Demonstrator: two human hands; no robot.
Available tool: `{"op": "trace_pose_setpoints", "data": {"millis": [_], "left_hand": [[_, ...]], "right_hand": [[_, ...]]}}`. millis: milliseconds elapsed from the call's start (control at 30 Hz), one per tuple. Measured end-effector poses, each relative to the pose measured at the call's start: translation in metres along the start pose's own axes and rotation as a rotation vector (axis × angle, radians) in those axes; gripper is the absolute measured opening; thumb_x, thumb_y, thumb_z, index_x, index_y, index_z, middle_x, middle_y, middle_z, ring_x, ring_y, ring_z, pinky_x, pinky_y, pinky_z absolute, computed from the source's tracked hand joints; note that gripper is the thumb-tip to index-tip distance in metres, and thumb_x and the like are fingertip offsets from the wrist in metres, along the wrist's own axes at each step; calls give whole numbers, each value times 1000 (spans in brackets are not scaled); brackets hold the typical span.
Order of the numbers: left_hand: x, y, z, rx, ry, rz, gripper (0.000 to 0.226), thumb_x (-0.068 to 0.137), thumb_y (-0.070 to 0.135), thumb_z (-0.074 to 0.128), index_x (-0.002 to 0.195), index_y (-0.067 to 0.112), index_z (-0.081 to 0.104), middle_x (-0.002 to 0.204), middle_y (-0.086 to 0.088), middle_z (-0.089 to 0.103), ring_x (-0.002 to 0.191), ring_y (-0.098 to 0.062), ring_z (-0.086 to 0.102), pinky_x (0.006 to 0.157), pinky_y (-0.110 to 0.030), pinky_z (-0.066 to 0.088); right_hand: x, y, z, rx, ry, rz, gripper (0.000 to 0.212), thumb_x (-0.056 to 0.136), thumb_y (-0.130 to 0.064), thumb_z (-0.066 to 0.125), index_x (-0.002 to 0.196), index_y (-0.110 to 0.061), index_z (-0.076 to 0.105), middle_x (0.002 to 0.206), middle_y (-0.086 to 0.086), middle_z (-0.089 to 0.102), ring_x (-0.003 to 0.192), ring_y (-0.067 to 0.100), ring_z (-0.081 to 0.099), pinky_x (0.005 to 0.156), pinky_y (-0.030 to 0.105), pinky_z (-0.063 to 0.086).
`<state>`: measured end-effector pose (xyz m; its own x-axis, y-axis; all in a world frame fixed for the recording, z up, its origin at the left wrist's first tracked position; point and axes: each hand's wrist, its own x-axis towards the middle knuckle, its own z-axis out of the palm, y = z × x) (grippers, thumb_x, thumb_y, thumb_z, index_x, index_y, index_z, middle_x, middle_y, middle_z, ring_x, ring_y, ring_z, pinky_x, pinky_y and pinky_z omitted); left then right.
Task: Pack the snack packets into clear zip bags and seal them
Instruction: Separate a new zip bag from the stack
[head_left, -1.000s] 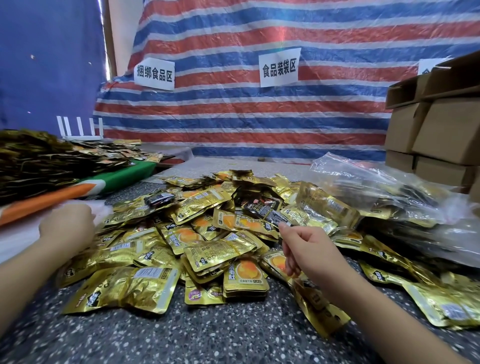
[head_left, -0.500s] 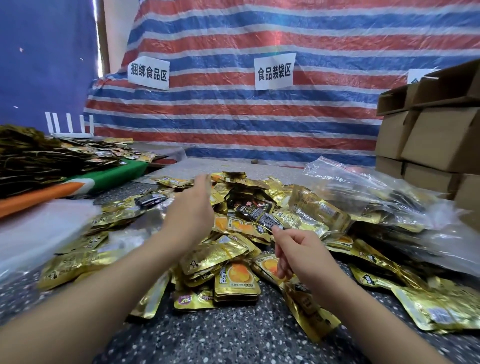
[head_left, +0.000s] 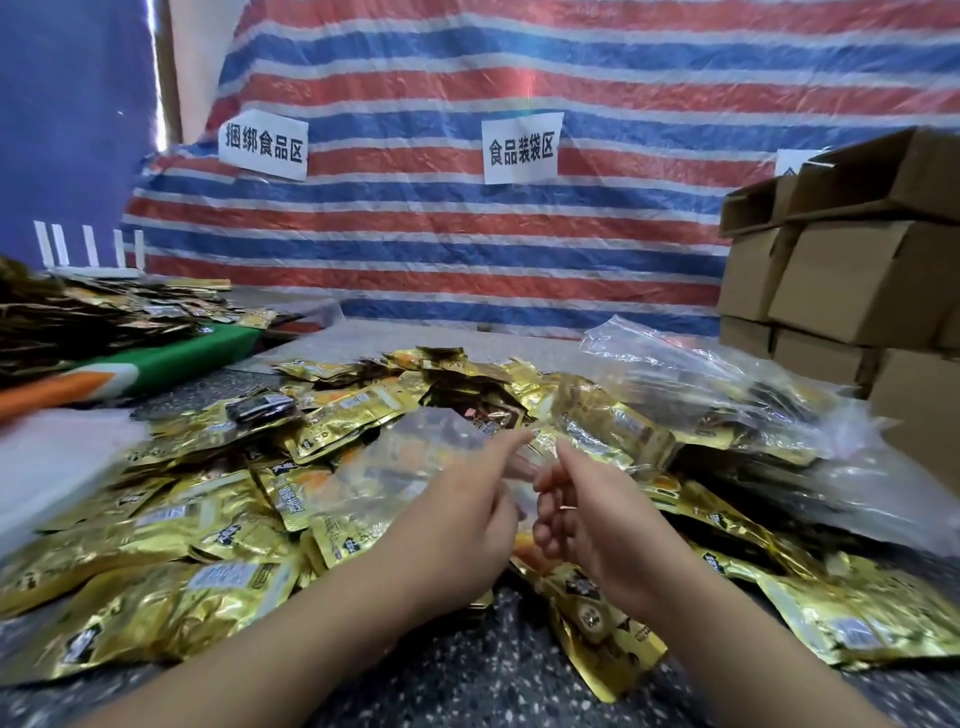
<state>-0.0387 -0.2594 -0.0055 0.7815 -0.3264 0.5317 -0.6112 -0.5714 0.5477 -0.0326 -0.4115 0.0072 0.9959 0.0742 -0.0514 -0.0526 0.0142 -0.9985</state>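
Clear, thin plastic is what both hands work on: an empty clear zip bag (head_left: 415, 467) held above the heap of shiny gold foil snack packets (head_left: 218, 499), which spreads from nine o'clock to three o'clock on the speckled stone tabletop (head_left: 467, 675). The left hand (head_left: 457, 530) pinches the bag's near corner; the right hand (head_left: 576, 514), just beside at three o'clock, seems to pinch the opposite lip, though blur hides the edge. To open the mouth well, rub the two layers apart, then widen it.
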Motion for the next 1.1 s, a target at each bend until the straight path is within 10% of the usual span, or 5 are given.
{"op": "trace_pose_setpoints", "data": {"millis": [367, 633, 733, 867, 1100], "left_hand": [[-4, 0, 8, 9, -97, -55, 21, 100, 24, 49, 108, 20, 69, 97, 5, 71, 89, -9, 63, 82, -32, 51], [0, 0, 0, -47, 108, 106, 22, 102, 20, 49, 108, 19, 70, 99, 1, 71, 92, -6, 58, 83, -22, 45], [-1, 4, -3, -30, 38, 122, 29, 103, 21, 48, 124, 28, 67, 127, 13, 59, 112, 15, 46, 92, 3, 29], [-1, 3, -4, 69, -73, 102, 37, 103, 27, 46, 134, 44, 56, 157, 16, 28, 141, -4, 27, 109, -16, 22], [-6, 5, -6, 101, -172, 110, 70, 83, 84, 20, 147, 56, 21, 143, 18, 49, 106, 34, 35, 82, 9, 24]], "right_hand": [[-2, -1, 0, 25, 50, 20, 53, 103, -44, 42, 68, -7, 55, 55, 9, 56, 44, 19, 54, 43, 25, 46], [0, -1, -3, 26, 120, 99, 65, 99, -58, 41, 73, -2, 61, 57, 10, 62, 44, 21, 59, 43, 26, 49], [1, -3, -7, 62, 136, 114, 59, 96, -61, 44, 81, -6, 59, 58, 6, 60, 45, 17, 54, 40, 23, 44], [1, -4, -9, 93, 133, 121, 49, 96, -53, 51, 79, -8, 59, 59, 4, 61, 46, 16, 56, 41, 24, 44], [-3, -7, -7, 140, 188, -213, 24, 101, -19, 50, 85, -7, 63, 57, -3, 62, 55, 12, 61, 50, 24, 48]]}}
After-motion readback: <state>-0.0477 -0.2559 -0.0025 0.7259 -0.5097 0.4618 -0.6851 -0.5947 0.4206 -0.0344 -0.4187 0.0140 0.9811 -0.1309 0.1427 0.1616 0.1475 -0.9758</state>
